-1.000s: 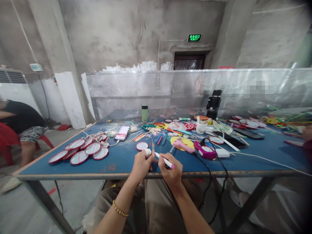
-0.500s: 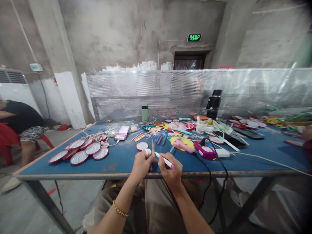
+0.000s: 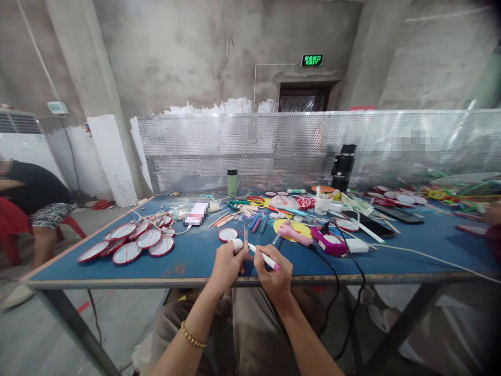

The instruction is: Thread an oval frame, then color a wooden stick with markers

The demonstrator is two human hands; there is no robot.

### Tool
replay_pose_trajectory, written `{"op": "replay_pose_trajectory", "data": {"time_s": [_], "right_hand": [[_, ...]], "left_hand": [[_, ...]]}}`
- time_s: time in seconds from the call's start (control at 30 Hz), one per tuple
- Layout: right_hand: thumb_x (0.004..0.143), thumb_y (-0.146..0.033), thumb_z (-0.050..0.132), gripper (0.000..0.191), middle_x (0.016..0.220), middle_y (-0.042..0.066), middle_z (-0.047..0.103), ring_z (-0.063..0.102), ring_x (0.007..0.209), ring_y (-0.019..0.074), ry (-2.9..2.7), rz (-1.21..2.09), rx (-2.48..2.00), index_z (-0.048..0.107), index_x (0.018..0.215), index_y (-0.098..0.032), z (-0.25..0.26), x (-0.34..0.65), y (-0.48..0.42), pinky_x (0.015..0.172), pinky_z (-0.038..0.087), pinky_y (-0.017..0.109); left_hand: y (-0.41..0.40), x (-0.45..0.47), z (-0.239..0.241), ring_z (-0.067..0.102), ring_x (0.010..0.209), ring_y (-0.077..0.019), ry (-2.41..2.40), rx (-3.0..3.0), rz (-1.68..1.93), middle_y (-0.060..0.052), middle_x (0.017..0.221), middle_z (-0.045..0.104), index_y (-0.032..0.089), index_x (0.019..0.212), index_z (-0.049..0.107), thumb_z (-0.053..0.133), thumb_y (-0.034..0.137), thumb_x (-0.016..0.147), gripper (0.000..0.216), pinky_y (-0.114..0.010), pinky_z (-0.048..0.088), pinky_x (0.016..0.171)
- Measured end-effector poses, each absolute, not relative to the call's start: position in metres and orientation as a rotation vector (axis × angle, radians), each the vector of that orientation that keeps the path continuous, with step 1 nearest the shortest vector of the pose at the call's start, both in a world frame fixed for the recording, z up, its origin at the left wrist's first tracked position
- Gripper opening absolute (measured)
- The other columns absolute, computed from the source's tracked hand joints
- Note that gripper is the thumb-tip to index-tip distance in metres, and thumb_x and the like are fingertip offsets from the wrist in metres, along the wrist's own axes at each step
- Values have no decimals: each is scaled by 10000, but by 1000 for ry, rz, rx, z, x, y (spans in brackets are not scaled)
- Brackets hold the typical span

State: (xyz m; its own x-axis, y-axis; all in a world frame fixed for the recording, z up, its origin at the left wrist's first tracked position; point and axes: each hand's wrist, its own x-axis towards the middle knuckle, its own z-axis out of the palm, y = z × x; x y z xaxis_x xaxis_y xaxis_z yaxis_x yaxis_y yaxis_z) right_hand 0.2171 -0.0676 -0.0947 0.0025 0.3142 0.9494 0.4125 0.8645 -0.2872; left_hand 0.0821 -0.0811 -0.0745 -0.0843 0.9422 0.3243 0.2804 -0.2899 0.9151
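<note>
Close to the table's front edge, my left hand is closed round a narrow flat stick that points up. A small white rounded piece shows at the same hand, by the thumb; its kind is unclear. My right hand grips a white marker pen with a pink end, like a pencil. The marker's tip points left at the stick; whether they touch, I cannot tell. Just beyond my left hand, a round white disc with a red rim lies flat.
Red-rimmed discs are piled at left, near a phone. A pink glue gun and a purple device with black cables lie at right. A green bottle and black flask stand behind. Someone sits far left.
</note>
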Motion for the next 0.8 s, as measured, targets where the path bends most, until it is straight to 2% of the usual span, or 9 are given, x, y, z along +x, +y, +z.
{"op": "replay_pose_trajectory", "data": {"time_s": [0.27, 0.8], "right_hand": [[903, -140, 563, 104, 698, 17, 655, 613, 611, 130, -1574, -103, -595, 645, 855, -181, -97, 218, -66, 619, 492, 247], [909, -135, 550, 117, 717, 23, 677, 636, 630, 135, -1628, -116, -563, 648, 873, -189, -95, 217, -67, 611, 499, 249]], "left_hand": [[-79, 81, -76, 488, 355, -95, 1331, 1602, 1415, 21, 568, 644, 181, 709, 592, 563, 359, 832, 219, -205, 342, 392], [-77, 82, -79, 486, 353, -104, 1326, 1588, 1438, 60, 469, 558, 204, 647, 533, 571, 332, 798, 202, -210, 333, 404]]}}
